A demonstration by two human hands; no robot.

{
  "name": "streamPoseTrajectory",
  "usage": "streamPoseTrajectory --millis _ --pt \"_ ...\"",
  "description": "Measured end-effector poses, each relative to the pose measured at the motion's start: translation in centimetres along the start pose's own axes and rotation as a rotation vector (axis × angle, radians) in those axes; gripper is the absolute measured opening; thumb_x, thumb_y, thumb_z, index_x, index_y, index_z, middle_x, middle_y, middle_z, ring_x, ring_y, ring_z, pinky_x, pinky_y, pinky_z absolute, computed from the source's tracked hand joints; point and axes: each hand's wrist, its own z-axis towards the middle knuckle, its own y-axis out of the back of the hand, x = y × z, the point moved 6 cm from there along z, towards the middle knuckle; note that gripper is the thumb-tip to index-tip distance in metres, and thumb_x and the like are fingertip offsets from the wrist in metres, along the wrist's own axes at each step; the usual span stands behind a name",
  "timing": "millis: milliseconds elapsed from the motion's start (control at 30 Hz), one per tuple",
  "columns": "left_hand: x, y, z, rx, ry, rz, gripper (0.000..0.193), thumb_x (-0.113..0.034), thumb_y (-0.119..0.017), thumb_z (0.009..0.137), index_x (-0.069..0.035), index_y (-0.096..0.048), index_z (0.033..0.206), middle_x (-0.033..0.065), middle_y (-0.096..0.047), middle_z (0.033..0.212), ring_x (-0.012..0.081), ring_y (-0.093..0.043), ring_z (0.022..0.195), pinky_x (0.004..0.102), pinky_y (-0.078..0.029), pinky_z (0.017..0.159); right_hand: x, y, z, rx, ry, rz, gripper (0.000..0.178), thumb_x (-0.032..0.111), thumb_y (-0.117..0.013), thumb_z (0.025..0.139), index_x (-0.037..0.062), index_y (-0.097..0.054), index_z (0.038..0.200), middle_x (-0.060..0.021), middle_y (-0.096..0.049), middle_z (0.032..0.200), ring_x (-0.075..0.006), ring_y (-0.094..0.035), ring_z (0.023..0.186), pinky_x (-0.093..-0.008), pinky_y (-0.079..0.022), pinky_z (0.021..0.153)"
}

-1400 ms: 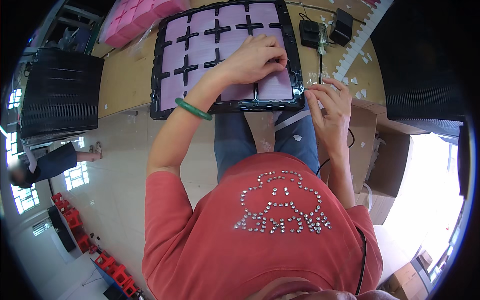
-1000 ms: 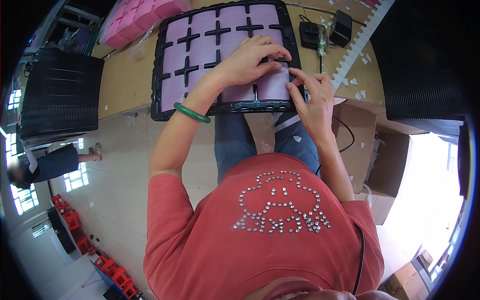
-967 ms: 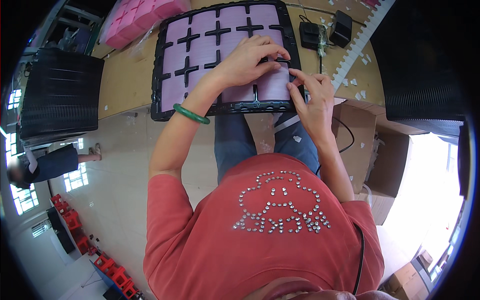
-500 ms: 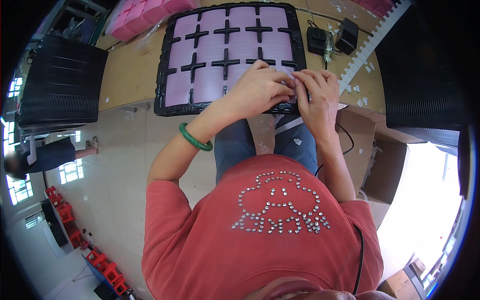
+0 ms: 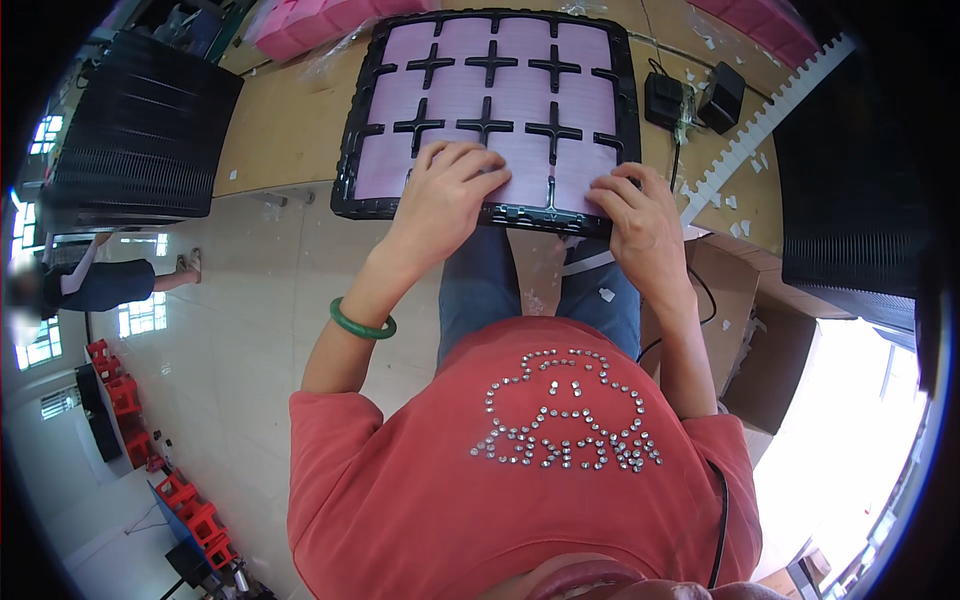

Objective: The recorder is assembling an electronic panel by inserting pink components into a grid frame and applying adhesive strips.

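Looks filled with pink sheets (image 5: 521, 95) in every visible pocket of the tray (image 5: 540, 217) on the table (image 5: 270, 140), with loosely curled left hand (image 5: 440, 197) and narrow-fingered right hand (image 5: 644, 222) over its near side; cannot tell of grip or gaps left beneath.

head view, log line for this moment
black tray: overhanging table, pink sheets inside | left hand: over near edge | right hand: at near right corner

There are two hands (image 5: 443, 195) (image 5: 643, 222) and one pink-filled tray (image 5: 627, 100).
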Motion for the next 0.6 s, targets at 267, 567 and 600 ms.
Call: streamPoseTrajectory --millis 267,567,600 --pt "-1.3 -0.5 1.3 -0.058 -0.057 -0.032 0.025 0.001 -0.06 0.079 -0.009 -0.069 0.099 0.0021 -0.065 0.107 0.0219 -0.058 0.111 0.0428 -0.037 0.106 0.0 -0.3 1.2 -0.082 0.014 0.012 0.023 -0.003 -0.061 0.071 0.0058 -0.068 0.091 -0.0047 -0.066 0.102 -0.0283 -0.056 0.111 -0.0406 -0.046 0.095" --pt "9.7 5.7 -5.6 -0.261 0.576 0.216 0.013 -0.019 -0.067 0.086 -0.009 -0.073 0.092 0.0083 -0.065 0.094 0.0278 -0.058 0.096 0.0414 -0.041 0.087 0.3 -0.9 0.3 -0.184 -0.07 0.021 0.024 -0.007 -0.058 0.071 0.0052 -0.064 0.09 -0.0068 -0.063 0.101 -0.0289 -0.057 0.109 -0.0413 -0.045 0.092" --pt "10.7 5.7 -6.0 -0.216 0.683 0.296 0.015 -0.021 -0.068 0.087 -0.009 -0.074 0.091 0.0091 -0.065 0.093 0.0287 -0.057 0.095 0.0414 -0.041 0.086 0.2 -0.9 0.3 -0.188 -0.07 0.025 0.024 -0.007 -0.058 0.071 0.0052 -0.064 0.09 -0.0068 -0.063 0.101 -0.0289 -0.057 0.109 -0.0413 -0.045 0.092"
